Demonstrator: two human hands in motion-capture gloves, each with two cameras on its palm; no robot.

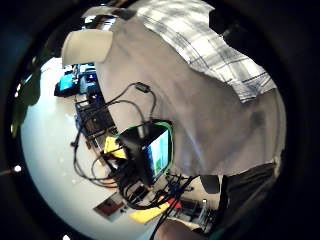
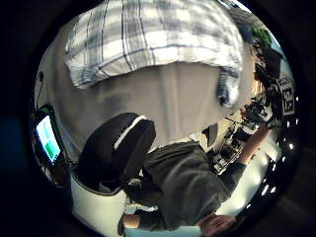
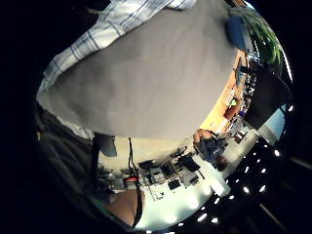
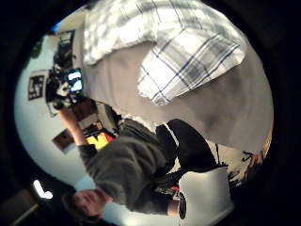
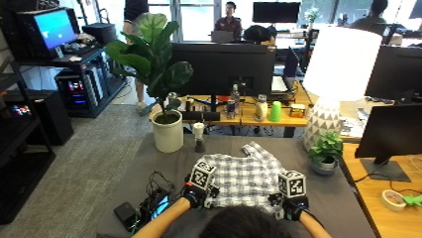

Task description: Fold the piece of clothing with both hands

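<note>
From the outside view, a checked shirt is seen lying flat on the grey worktop, the left hand and right hand at its near corners; neither grip can be told. In the palm views the shirt looks soft and light, best pinched at hems. No writing can be read.
</note>
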